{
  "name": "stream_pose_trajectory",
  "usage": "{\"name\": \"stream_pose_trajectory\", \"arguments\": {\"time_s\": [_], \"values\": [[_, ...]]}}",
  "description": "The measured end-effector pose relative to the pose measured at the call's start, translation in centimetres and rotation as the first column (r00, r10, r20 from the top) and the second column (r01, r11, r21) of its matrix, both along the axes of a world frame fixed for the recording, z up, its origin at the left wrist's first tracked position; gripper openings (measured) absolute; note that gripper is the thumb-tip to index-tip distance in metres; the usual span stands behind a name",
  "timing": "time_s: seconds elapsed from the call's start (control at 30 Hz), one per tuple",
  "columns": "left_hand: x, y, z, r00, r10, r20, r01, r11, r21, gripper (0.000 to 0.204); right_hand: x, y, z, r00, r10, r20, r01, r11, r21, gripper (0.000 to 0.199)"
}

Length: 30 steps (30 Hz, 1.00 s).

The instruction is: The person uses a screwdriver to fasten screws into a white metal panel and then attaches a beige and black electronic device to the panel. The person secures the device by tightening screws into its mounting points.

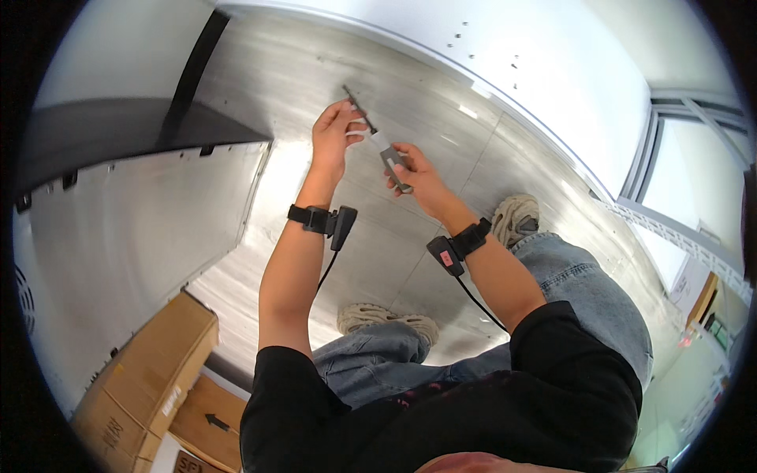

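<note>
Metal floor [441, 150]; tool [378, 142] diag, tip up-left

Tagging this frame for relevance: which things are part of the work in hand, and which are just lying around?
In use:
- left hand, pinching the upper end of the tool
- right hand, gripping its lower end
- thin grey tool held between both hands

Lying about:
- cardboard boxes, lower left
- grey metal panel, left
- metal floor
</note>
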State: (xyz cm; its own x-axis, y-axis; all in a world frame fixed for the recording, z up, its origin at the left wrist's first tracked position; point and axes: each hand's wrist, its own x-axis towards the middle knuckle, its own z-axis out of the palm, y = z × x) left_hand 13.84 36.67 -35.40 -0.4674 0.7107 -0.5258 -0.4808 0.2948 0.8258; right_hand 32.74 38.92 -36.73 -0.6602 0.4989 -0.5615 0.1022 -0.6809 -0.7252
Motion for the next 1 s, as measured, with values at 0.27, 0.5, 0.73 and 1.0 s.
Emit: {"name": "stream_pose_trajectory", "arguments": {"time_s": [0.27, 0.5, 0.73, 1.0], "values": [[6.6, 13.5, 0.1, 0.687, -0.191, -0.702, 0.341, 0.937, 0.079, 0.026, 5.6, 4.8, 0.7, 0.852, -0.511, -0.111, 0.522, 0.846, 0.112, 0.033], [9.6, 16.8, -2.4, 0.362, -0.169, -0.917, 0.312, 0.949, -0.052, 0.023, 8.4, 5.5, 0.0, 0.755, -0.64, -0.142, 0.654, 0.75, 0.1, 0.035], [8.9, 15.9, -2.3, 0.539, -0.162, -0.827, 0.3, 0.954, 0.009, 0.022, 8.6, 4.9, 0.0, 0.796, -0.594, -0.113, 0.605, 0.786, 0.128, 0.033], [-1.2, 3.1, -0.2, 0.936, -0.049, 0.348, 0.005, 0.992, 0.125, 0.016, 3.2, 0.2, 0.5, 0.955, -0.295, 0.006, 0.285, 0.928, 0.239, 0.03]]}}
